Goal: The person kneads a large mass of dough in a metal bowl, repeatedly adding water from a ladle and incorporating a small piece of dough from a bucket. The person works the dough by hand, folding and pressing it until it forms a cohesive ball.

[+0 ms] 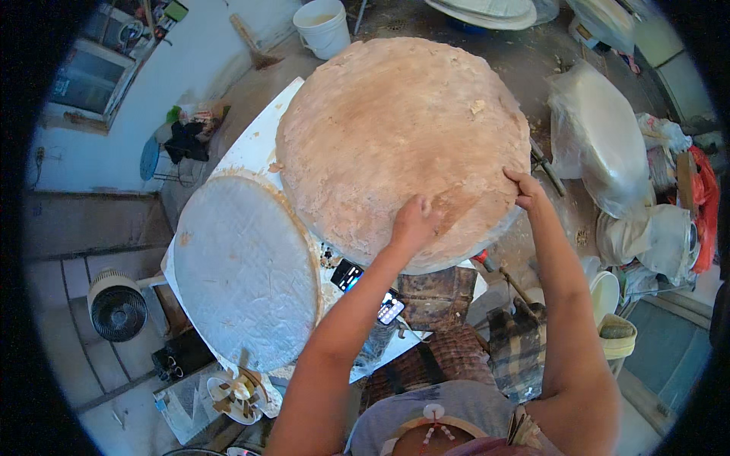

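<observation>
A large round disc with a rough tan surface and a pale lower rim lies before me. My left hand is curled on its near part, beside a darker brown flat patch. Whether that patch is a held piece or part of the surface, I cannot tell. At the right edge, my right hand grips the rim, the thumb on top and the other fingers partly hidden. A second round disc, grey-white and smoother, leans close on the left. Both rest over a white board.
Lit phone screen beneath my left forearm. Fan at the left; white bucket and brush behind. Tub of scraps at lower left. Plastic-wrapped round piece and green-white bucket on the right.
</observation>
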Motion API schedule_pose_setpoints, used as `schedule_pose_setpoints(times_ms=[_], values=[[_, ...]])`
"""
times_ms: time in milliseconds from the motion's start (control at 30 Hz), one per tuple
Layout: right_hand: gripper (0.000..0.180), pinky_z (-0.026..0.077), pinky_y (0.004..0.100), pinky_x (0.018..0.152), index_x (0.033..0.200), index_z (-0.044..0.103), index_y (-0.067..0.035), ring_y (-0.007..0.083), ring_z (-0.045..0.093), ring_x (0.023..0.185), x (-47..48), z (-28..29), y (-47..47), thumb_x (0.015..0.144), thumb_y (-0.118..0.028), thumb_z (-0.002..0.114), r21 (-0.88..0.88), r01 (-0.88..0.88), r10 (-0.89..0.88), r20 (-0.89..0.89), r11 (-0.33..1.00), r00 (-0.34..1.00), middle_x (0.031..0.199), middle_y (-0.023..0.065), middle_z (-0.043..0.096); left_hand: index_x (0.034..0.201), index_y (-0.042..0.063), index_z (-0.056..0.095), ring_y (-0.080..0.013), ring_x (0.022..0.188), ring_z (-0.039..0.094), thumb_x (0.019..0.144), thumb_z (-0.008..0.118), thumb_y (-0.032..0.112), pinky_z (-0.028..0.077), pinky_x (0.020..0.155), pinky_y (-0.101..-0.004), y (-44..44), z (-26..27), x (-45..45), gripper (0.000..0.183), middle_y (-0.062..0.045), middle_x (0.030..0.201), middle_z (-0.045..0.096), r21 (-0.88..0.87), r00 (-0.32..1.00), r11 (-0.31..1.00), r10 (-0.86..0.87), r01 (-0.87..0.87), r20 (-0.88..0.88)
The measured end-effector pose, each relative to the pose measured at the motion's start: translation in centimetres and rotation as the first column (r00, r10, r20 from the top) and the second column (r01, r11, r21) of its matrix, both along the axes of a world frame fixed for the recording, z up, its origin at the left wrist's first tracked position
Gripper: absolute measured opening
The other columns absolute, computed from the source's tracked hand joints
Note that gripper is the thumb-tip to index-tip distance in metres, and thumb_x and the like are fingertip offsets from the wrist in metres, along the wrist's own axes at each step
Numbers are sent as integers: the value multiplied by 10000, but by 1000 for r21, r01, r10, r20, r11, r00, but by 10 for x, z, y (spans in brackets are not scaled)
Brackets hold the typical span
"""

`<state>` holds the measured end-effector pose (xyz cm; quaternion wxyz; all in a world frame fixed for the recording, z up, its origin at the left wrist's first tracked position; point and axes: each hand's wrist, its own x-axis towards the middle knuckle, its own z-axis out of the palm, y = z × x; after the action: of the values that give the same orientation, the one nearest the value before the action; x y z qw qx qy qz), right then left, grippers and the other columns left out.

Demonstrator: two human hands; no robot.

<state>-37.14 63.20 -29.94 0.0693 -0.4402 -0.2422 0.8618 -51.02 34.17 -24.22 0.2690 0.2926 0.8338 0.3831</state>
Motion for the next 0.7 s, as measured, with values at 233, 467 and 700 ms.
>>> schedule_pose_setpoints(times_ms=[233, 467, 700], values=[[433, 513, 420, 882, 1231, 471, 43, 288, 615, 1009, -3, 18, -1, 837, -54, 624, 175, -13, 2, 62, 985, 998, 1123, 168, 605, 887, 19, 655, -210, 711, 617, 712, 740, 221, 489, 636, -318, 34, -30, 18, 281, -100, 756, 636, -42, 938, 999, -17, 34, 347], [283, 530, 293, 614, 1061, 549, -9, 187, 642, 733, 40, 21, -6, 795, -57, 634, 526, -119, -150, 440, 842, 885, 887, 96, 654, 968, 44, 641, -320, 966, 565, 699, 718, 189, 474, 809, -372, 24, 22, 75, 315, -172, 1033, 574, -83, 718, 806, -564, 586, -407], [178, 456, 256, 499, 929, 590, -2, 152, 605, 614, 188, 40, -80, 768, -53, 645, 539, -86, -209, 462, 838, 862, 736, 85, 640, 1022, 31, 615, -316, 1017, 558, 793, 632, 140, 452, 877, -403, -39, 52, 132, 254, -146, 1106, 573, 47, 764, 762, -645, 646, -32]])
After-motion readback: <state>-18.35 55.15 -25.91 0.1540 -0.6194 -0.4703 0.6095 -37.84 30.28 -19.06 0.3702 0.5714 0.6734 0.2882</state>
